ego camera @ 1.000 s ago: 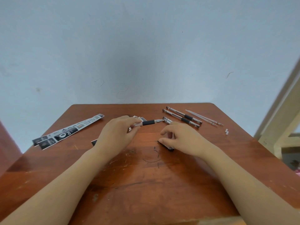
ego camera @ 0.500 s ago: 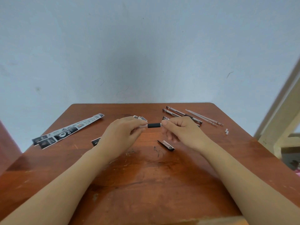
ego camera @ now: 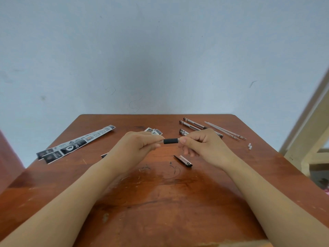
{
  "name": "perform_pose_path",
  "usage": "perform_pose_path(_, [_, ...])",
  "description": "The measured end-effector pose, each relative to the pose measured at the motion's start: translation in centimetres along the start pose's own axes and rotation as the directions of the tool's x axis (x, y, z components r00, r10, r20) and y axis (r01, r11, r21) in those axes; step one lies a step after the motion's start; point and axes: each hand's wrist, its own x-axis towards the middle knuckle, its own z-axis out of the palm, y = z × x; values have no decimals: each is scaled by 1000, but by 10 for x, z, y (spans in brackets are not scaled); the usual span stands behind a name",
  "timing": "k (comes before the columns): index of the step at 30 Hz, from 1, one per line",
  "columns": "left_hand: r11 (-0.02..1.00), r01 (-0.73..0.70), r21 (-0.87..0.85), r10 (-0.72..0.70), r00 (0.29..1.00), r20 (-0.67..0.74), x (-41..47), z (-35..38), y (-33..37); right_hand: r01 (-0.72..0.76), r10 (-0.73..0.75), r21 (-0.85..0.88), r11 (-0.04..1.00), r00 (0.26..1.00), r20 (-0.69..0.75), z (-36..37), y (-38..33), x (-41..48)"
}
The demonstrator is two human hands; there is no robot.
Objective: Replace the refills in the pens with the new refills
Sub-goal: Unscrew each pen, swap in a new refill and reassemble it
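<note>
The left hand (ego camera: 137, 148) and right hand (ego camera: 201, 147) each curl around one end of a pen (ego camera: 170, 141) raised over the tabletop (ego camera: 160, 202), hiding all but its black grip. The right hand also covers part of the spare pens (ego camera: 191, 124) behind it. Thin refills (ego camera: 224, 130) lie beside those.

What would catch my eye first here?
Above the wooden table, the left hand and right hand grip one pen by its ends, its black grip showing between them. A pen cap lies just nearer; long black-and-white packets lie at the left.
</note>
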Motion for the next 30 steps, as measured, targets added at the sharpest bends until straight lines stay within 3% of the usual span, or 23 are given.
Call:
perform_pose_path(10, [993, 21, -115, -15, 998, 53, -1, -2, -3, -6, 7, -42, 999, 999, 32, -2, -6, -4])
perform_pose_path(24, [966, 213, -145, -164, 943, 288, -3, -15, 5, 74, -59, -168, 983, 994, 92, -2, -10, -7])
perform_pose_path(30, [965, 231, -122, -193, 944, 267, -4, -11, 5, 13, 6, -174, 985, 994, 109, -1, -12, -3])
